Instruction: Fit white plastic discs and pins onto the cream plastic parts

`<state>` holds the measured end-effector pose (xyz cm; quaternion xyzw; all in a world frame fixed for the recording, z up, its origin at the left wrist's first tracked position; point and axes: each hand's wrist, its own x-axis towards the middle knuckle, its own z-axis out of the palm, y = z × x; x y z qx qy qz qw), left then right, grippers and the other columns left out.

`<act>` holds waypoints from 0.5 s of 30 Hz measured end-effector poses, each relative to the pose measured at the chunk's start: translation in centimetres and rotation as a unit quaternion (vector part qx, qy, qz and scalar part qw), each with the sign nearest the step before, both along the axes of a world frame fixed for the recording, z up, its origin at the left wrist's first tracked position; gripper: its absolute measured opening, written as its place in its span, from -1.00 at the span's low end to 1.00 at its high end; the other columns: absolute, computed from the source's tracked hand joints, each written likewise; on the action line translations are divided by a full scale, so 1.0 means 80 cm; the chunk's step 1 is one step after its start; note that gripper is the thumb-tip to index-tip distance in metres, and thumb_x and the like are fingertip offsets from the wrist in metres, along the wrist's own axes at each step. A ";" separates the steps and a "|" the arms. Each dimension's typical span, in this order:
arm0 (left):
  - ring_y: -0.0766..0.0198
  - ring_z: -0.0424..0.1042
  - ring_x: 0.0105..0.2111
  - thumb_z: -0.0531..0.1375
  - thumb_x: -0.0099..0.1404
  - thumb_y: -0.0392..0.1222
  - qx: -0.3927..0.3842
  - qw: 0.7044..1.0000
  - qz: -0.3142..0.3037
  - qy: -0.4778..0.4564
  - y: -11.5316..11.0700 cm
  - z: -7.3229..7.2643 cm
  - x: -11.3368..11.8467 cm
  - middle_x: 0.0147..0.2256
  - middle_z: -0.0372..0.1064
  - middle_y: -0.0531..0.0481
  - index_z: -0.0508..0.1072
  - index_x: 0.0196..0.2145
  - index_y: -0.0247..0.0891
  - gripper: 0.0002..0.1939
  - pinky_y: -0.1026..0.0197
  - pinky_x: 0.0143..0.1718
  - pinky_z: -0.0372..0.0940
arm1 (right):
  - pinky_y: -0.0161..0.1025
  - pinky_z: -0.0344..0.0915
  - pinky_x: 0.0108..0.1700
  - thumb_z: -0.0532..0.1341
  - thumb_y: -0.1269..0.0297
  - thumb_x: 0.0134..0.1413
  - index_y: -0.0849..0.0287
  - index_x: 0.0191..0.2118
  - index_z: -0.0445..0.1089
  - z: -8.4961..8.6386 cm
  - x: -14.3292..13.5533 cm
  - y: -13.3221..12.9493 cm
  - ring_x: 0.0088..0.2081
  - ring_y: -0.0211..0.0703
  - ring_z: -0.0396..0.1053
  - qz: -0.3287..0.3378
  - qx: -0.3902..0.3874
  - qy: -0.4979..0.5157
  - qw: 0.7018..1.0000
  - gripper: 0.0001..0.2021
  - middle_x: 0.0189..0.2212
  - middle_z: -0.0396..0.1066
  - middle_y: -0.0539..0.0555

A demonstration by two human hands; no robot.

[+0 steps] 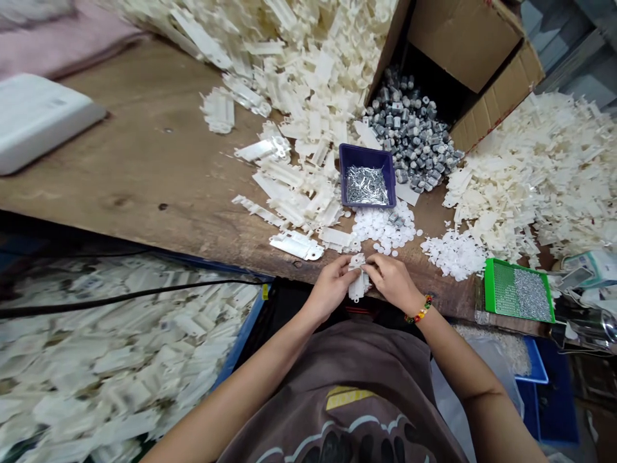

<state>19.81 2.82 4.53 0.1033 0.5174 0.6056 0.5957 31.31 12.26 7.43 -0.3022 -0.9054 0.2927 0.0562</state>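
At the table's front edge, my left hand (pixel 332 286) grips a flat white plastic part (pixel 357 289) with small lugs at its ends. My right hand (pixel 393 281) has its fingers closed at the upper right side of the same part; whether a small piece sits under those fingertips is hidden. Just beyond my hands lies a heap of small white discs (pixel 383 225). Behind it stands a dark purple tray (pixel 344 177) of thin metal pins. More flat white plastic parts (pixel 295 245) rest to the left of the discs.
Grey metallic cylinders (pixel 419 135) spill from a cardboard box (pixel 463 45). Large piles of cream plastic parts (pixel 554 173) flank it. A green tray (pixel 490 286) with small metal pieces sits at right. At left are a white case (pixel 43 119) and a bin of plastic parts (pixel 96 366).
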 end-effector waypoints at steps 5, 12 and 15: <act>0.21 0.48 -0.47 0.28 -0.01 -0.19 0.021 0.999 -0.046 -0.002 0.001 0.001 0.013 -0.43 0.49 0.00 0.37 -0.16 -0.33 -0.58 0.19 -0.38 0.37 | -0.29 0.16 -0.32 0.04 0.25 0.22 0.15 -0.36 0.32 0.001 0.025 0.033 -0.42 -0.19 0.33 -0.121 0.057 -0.019 0.991 -0.81 -0.47 0.40 0.05; 0.17 0.50 -0.37 0.27 -0.06 -0.26 0.037 0.998 -0.051 -0.016 0.014 -0.002 0.033 -0.38 0.50 -0.04 0.37 -0.13 -0.35 -0.53 0.20 -0.36 0.37 | -0.26 0.18 -0.22 0.08 0.35 0.17 0.17 -0.35 0.33 -0.011 0.031 0.042 -0.30 -0.14 0.33 -0.072 0.107 -0.040 0.991 -0.89 -0.37 0.40 0.09; 0.17 0.50 -0.41 0.27 -0.05 -0.27 0.031 0.998 -0.053 -0.019 0.015 -0.002 0.032 -0.39 0.50 -0.03 0.36 -0.13 -0.35 -0.54 0.19 -0.37 0.38 | -0.25 0.18 -0.24 0.13 0.27 0.14 0.16 -0.34 0.35 -0.013 0.023 0.040 -0.32 -0.14 0.33 -0.095 0.111 -0.036 0.989 -0.89 -0.38 0.39 0.07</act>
